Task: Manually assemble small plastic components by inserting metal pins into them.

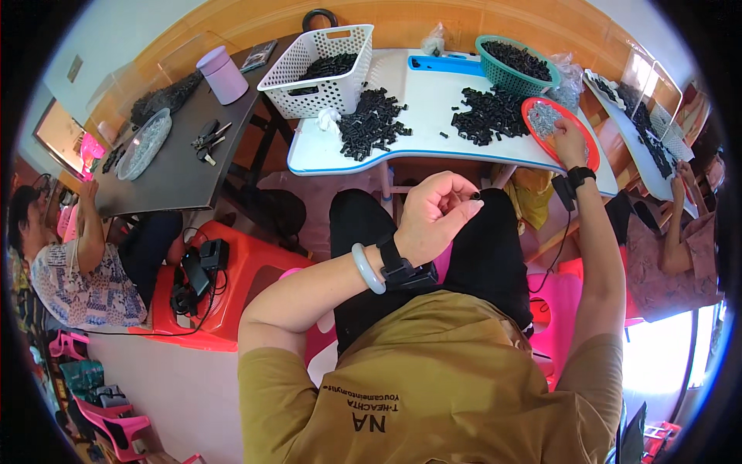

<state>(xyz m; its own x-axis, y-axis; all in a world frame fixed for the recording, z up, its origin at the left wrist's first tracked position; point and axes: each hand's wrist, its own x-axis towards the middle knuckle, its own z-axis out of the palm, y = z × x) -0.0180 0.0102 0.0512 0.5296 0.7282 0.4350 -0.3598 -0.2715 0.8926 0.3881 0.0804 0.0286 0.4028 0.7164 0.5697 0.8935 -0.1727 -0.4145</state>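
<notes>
My left hand (439, 216) is raised over my lap, its thumb and forefinger pinched on a small black plastic piece (476, 196). To the right, my right hand (570, 144) reaches into a round red tray (591, 148) that holds a heap of small clear or silvery parts (542, 120). Its fingertips are drawn together among those parts, and whatever they grip is too small to make out. Just left of the tray lies a pile of short black pieces (488, 116). A second pile of similar black pieces (374, 122) spreads farther left on the white table (421, 143).
A white perforated basket (313, 97) and a green basket (516, 69), both with black pieces, stand on the table. A blue tray (444, 65) lies behind. On the dark table at left are a lilac tumbler (223, 76) and keys (207, 143). Other people sit at both sides.
</notes>
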